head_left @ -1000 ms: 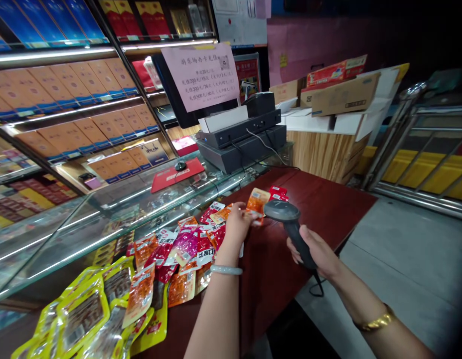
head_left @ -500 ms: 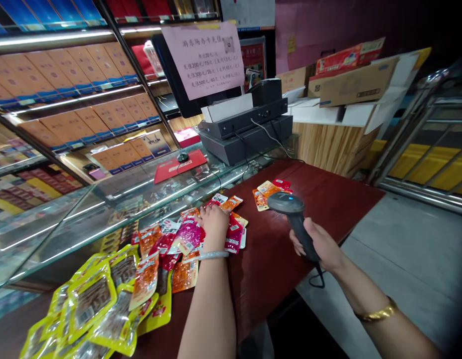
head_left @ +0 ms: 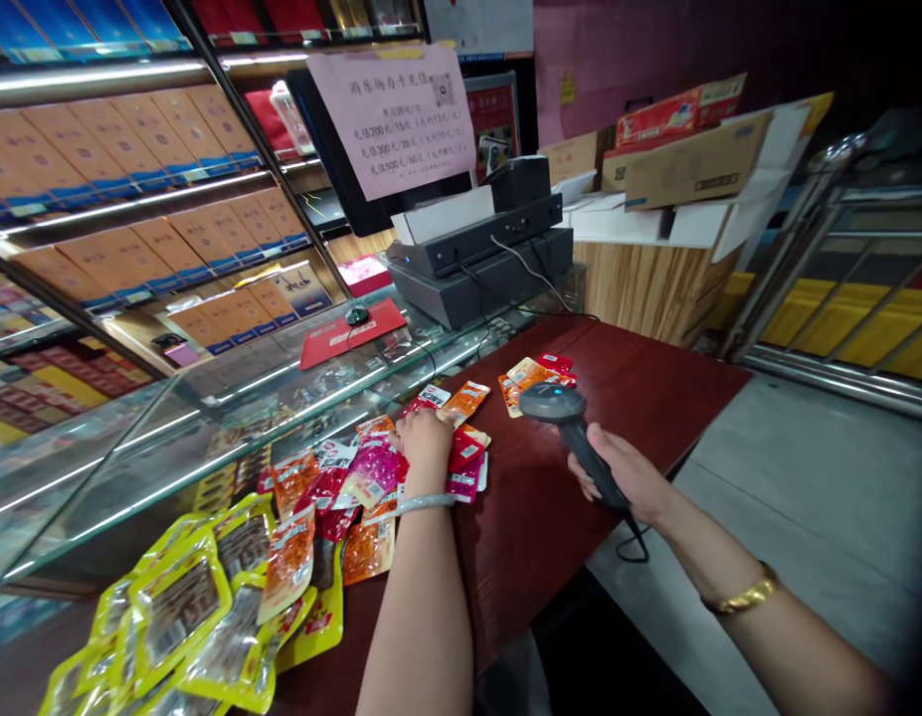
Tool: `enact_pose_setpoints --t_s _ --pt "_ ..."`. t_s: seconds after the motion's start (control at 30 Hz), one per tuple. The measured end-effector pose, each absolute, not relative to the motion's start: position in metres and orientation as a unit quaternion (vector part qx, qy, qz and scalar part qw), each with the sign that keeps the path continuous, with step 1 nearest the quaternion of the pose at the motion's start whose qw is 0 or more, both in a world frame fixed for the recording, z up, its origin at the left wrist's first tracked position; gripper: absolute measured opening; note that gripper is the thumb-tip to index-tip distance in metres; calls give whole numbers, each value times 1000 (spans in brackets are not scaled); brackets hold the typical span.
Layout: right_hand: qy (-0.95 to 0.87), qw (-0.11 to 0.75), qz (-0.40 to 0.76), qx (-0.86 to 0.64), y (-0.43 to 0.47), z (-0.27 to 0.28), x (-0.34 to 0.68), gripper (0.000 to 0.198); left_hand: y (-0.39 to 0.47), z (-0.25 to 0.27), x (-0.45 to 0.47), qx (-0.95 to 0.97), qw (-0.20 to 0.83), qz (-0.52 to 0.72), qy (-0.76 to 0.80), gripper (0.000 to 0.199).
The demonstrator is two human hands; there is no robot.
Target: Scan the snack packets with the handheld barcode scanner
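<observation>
My left hand [head_left: 425, 438], with a pale bangle at its wrist, is on a pile of small shiny snack packets [head_left: 371, 472] in orange, red and magenta. Its fingers curl down onto a packet there; the fingertips are partly hidden. An orange packet [head_left: 465, 401] lies just past it. In my right hand [head_left: 631, 467] is a dark handheld barcode scanner [head_left: 554, 403], gripped by the handle, a small blue light on top. The scanner head hangs by a smaller group of orange and red packets [head_left: 531, 375]. Larger yellow-edged packets [head_left: 178, 607] are heaped at the lower left.
A glass display counter [head_left: 229, 418] runs along the left of the dark red tabletop [head_left: 640, 378]. Behind stand a monitor with a pink paper sign [head_left: 393, 119], a black cash drawer [head_left: 479, 278] and a mouse [head_left: 357, 315]. The scanner's cable [head_left: 634, 547] loops below my right hand.
The scanner and my right hand appear slightly further left, though the whole view has shifted a little too. My left hand stays on the packet pile, slightly lower into it.
</observation>
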State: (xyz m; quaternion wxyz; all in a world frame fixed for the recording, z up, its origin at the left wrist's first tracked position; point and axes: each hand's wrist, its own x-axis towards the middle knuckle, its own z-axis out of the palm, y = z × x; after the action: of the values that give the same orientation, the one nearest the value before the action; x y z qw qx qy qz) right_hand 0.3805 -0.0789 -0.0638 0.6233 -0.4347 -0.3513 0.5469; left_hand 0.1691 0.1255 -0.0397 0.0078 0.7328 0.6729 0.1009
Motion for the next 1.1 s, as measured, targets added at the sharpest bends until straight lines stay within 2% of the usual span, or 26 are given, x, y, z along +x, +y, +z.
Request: enact_pose_setpoints --t_s 0.1,0.3,0.4,0.5,0.57,0.67,0.83,0.93,1.0,1.1 --pt "-361 590 553 -465 -71 -56 377 49 126 -41 170 728 7 128 674 45" --pt "-350 601 585 -417 -54 -47 356 55 125 -35 171 729 22 248 637 17" --pt "-333 612 590 -408 -51 -51 349 57 130 -38 174 704 139 349 603 14" --pt "-323 622 591 -400 -51 -58 346 58 137 -45 181 641 299 471 527 20" --pt "-319 629 589 -395 -52 -61 347 58 139 -49 187 599 371 525 477 24" --pt "-318 636 584 -391 -53 -63 347 57 137 -50 193 567 428 552 437 24" --pt "-321 640 579 -389 -54 -62 347 56 128 -48 203 543 458 553 435 22" --pt "-320 644 578 -386 -55 -61 347 56 122 -47 212 568 492 510 418 20" --pt "-317 645 576 -389 -56 -60 347 55 118 -43 211 633 458 453 430 20" --pt "-320 647 570 -392 -57 -60 346 54 112 -29 196 748 263 326 515 28"
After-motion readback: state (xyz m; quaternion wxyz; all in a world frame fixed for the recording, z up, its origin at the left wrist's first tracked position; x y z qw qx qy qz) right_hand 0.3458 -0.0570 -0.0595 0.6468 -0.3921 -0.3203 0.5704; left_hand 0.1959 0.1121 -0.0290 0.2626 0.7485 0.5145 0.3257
